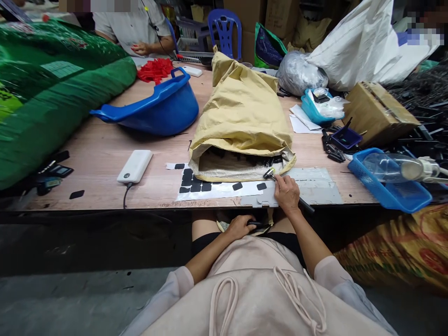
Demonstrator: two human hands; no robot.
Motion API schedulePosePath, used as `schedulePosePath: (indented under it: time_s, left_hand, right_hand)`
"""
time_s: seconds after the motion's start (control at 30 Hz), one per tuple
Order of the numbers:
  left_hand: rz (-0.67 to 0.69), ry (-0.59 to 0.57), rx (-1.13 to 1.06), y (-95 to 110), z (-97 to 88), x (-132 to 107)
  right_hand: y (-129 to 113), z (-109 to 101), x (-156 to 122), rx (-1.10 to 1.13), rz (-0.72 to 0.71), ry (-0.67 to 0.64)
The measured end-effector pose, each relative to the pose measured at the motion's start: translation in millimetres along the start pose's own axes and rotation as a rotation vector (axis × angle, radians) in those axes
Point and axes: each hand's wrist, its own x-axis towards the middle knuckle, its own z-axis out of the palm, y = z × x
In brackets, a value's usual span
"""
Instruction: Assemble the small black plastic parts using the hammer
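Note:
My right hand (287,192) is closed at the table's front edge around a stick-like tool with a black handle (306,206) and a shiny metal head (269,174). That head is at the mouth of a yellow paper sack (245,107), which lies on its side with dark pieces inside. Below the edge, over my lap, my left hand (240,227) is closed on a black piece (257,224), its exact kind unclear. Black rounded patches (196,187) lie on a white sheet (224,190) in front of the sack.
A white power bank (135,166) with a cable and a blue basin (164,107) are on the left. Behind them bulges a green sack (63,102). To the right are a blue tray (392,186) holding a clear bottle and a cardboard box (380,112). Across sits another person (131,32).

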Motion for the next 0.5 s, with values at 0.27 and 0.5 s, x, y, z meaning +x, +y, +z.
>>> schedulePosePath:
  time_s: [0.27,0.5]
  left_hand:
    - [-0.210,-0.125,0.129,-7,-2.1,14]
    - [0.389,-0.096,-0.152,37,-84.7,3]
  right_hand:
    - [0,0,-1,0.009,0.000,0.028]
    - [-1,0,-1,0.032,0.006,0.017]
